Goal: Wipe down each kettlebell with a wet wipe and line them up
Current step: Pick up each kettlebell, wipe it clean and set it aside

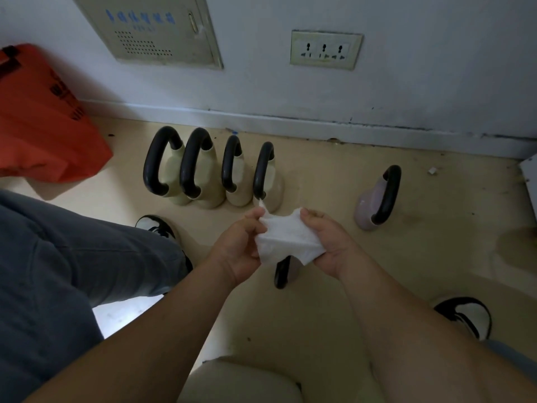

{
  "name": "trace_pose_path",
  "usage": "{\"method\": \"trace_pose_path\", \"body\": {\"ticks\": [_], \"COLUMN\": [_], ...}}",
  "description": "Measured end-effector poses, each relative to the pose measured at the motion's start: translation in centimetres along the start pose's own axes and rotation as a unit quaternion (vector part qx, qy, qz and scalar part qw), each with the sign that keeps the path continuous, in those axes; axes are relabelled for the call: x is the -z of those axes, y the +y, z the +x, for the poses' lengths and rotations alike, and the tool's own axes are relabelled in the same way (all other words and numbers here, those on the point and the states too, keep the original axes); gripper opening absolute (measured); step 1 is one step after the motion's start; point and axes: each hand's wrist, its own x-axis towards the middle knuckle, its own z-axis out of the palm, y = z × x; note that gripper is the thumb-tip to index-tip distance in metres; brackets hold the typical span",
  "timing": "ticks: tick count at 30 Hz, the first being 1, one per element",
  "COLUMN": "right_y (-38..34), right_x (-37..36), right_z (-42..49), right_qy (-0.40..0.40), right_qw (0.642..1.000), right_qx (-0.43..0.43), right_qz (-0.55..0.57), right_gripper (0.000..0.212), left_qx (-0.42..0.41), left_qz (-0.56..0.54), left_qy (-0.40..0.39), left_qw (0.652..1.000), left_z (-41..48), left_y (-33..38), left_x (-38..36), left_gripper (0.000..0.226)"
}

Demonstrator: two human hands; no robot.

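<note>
Our left hand (241,242) and right hand (328,242) each pinch an edge of the wet wipe (286,239), holding it spread, we judge, to expose a fresh face. Four cream kettlebells (209,177) stand lined up by the wall (406,82) at 11 o'clock of the wipe. A lilac kettlebell (367,205) waits apart at 2 o'clock, and a black handle (282,273) shows just beneath the hands.

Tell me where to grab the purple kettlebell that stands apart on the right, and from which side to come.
Take the purple kettlebell by the top of its black handle, coming down from above. It stands upright with the loop uppermost and nothing close beside it. The left hand and right hand both hold the wipe, so one likely has to let go first.
</note>
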Motion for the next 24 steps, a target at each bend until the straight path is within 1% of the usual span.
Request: {"method": "trace_pose_path", "body": {"ticks": [2, 3, 5, 6, 8, 9, 10, 12, 13, 14, 15, 16, 17, 18, 19, 21, 22, 24], "right_y": [0.2, 0.3, 1.0, 1.4, 2.2, 2.7, 3.0, 3.4, 3.4, 3.6, 3.8, 3.9, 4.2, 4.4, 4.3, 4.7, 4.8, 5.2], "right_x": [0.0, -0.1, -0.3, -0.2, -0.1, 0.0, -0.1, -0.1, -0.2, -0.2, -0.1, 0.0, 0.2, 0.6, 0.7, 1.5, 1.9, 2.5], "right_z": [0.1, 0.1, 0.5, 0.6, 0.9, 1.0, 1.1, 1.4, 1.7, 2.1, 2.6, 2.9, 3.4, 3.9, 4.0, 4.8, 5.0, 5.0], "right_qy": [0.047, 0.077, 0.142, 0.179, 0.235, 0.243, 0.244, 0.240, 0.235, 0.231, 0.226, 0.220, 0.214, 0.211, 0.210, 0.217, 0.219, 0.197], "right_qw": [0.998, 0.995, 0.977, 0.960, 0.918, 0.907, 0.903, 0.916, 0.928, 0.939, 0.949, 0.956, 0.960, 0.962, 0.963, 0.960, 0.958, 0.962], "right_qx": [0.011, 0.018, 0.051, 0.076, 0.119, 0.133, 0.141, 0.137, 0.126, 0.109, 0.084, 0.067, 0.057, 0.050, 0.044, 0.030, 0.014, -0.043], "right_qz": [-0.026, -0.060, -0.152, -0.204, -0.296, -0.318, -0.324, -0.292, -0.260, -0.230, -0.204, -0.183, -0.169, -0.165, -0.162, -0.174, -0.187, -0.185], "right_gripper": [0.019, 0.013, 0.007, 0.007, 0.006, 0.006, 0.006, 0.006, 0.007, 0.008, 0.008, 0.008, 0.008, 0.008, 0.009, 0.013, 0.018, 0.032], "left_qx": [-0.005, -0.009, -0.023, -0.038, -0.082, -0.105, -0.122, -0.128, -0.133, -0.160, -0.208, -0.262, -0.299, -0.303, -0.279, -0.197, -0.162, -0.136], "left_qz": [0.059, 0.092, 0.166, 0.208, 0.298, 0.342, 0.384, 0.447, 0.481, 0.527, 0.576, 0.610, 0.630, 0.649, 0.671, 0.712, 0.716, 0.680], "left_qy": [0.040, 0.062, 0.103, 0.116, 0.132, 0.135, 0.138, 0.162, 0.193, 0.222, 0.234, 0.224, 0.202, 0.180, 0.160, 0.140, 0.142, 0.180], "left_qw": [0.997, 0.994, 0.980, 0.971, 0.942, 0.924, 0.905, 0.870, 0.845, 0.805, 0.755, 0.713, 0.687, 0.674, 0.668, 0.659, 0.664, 0.697], "left_z": [0.2, 0.5, 0.8, 0.9, 1.3, 1.5, 1.9, 2.5, 2.7, 2.7, 2.5, 2.3, 2.2, 2.2, 2.5, 3.6, 4.2, 5.0], "left_y": [-0.8, -1.3, -2.3, -2.7, -3.2, -3.3, -3.4, -3.4, -3.3, -3.2, -3.1, -3.0, -3.2, -3.5, -4.1, -6.0, -7.1, -8.7], "left_x": [0.6, 1.2, 2.2, 2.4, 2.5, 2.5, 2.6, 2.7, 2.7, 2.5, 1.8, 0.7, -0.7, -2.1, -3.5, -5.0, -5.2, -5.1], "left_gripper": [0.042, 0.038, 0.035, 0.037, 0.041, 0.042, 0.042, 0.042, 0.041, 0.040, 0.038, 0.036, 0.035, 0.036, 0.038, 0.047, 0.052, 0.060]}}
